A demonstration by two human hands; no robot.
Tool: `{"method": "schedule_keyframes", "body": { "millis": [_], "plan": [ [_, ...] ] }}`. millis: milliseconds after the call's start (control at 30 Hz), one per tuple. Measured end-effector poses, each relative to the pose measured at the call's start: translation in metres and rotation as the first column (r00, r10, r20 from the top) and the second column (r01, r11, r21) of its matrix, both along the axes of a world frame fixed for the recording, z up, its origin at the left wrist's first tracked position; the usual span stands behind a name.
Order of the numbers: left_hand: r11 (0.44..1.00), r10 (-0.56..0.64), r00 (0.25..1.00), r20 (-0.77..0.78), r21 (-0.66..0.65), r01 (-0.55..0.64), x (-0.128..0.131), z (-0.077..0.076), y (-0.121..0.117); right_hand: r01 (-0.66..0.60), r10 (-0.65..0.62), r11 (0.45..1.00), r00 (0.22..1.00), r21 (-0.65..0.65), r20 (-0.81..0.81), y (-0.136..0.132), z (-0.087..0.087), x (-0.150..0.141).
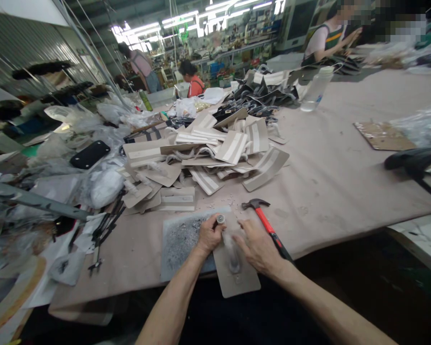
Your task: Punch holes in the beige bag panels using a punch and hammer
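My left hand is closed round a short metal punch, whose round top faces up. Beneath it lies a beige panel with rounded corners, which overhangs the near table edge. A curved handle wrapped in clear plastic is fixed on that panel. Over the panel's right side my right hand is held with its fingers apart, holding nothing I can see. Just right of it rests a claw hammer with a red and black handle. A worn, pitted grey board lies partly under the panel.
Beyond my hands is a heap of similar beige panels, with dark pieces behind. A clear bottle stands back right. Plastic bags and thin black rods crowd the left. Several people work farther off.
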State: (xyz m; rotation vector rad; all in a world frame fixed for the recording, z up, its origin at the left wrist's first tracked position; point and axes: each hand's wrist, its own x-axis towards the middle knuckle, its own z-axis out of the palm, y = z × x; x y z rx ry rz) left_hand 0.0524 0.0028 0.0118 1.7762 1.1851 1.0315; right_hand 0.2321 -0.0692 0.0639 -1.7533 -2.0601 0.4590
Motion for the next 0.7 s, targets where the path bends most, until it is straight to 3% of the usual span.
{"method": "schedule_keyframes", "body": {
  "millis": [67, 133, 200, 267, 500, 600, 700],
  "plan": [
    [0.998, 0.038, 0.997, 0.064, -0.047, -0.035, 0.002, -0.001, 0.002, -0.1, 0.093, 0.984, 0.995, -0.149, -0.047, -0.009, -0.001, -0.03],
    [0.978, 0.18, 0.959, 0.217, -0.146, -0.151, 0.005, -0.002, 0.007, -0.105, 0.107, 0.954, 0.994, -0.282, -0.01, -0.015, -0.008, -0.051],
    [0.921, 0.375, 0.84, 0.392, -0.263, -0.288, 0.006, 0.0, 0.015, -0.076, 0.086, 0.944, 0.996, -0.321, 0.016, -0.018, -0.014, -0.06],
    [0.889, 0.451, 0.756, 0.474, -0.311, -0.336, 0.004, 0.003, 0.022, -0.07, 0.075, 0.945, 0.997, -0.319, 0.004, -0.018, -0.017, -0.058],
    [0.946, 0.29, 0.89, 0.353, -0.246, -0.211, -0.015, 0.0, 0.011, -0.041, -0.006, 0.939, 0.991, -0.341, -0.137, -0.023, -0.008, -0.042],
    [0.95, 0.279, 0.893, 0.353, -0.238, -0.203, -0.018, -0.005, 0.005, 0.025, -0.078, 0.941, 0.986, -0.337, -0.145, -0.024, -0.008, -0.04],
    [0.929, 0.35, 0.847, 0.399, -0.263, -0.26, -0.019, -0.007, 0.006, 0.171, -0.262, 0.933, 0.926, -0.316, -0.273, -0.015, -0.007, -0.032]
  ]
}}
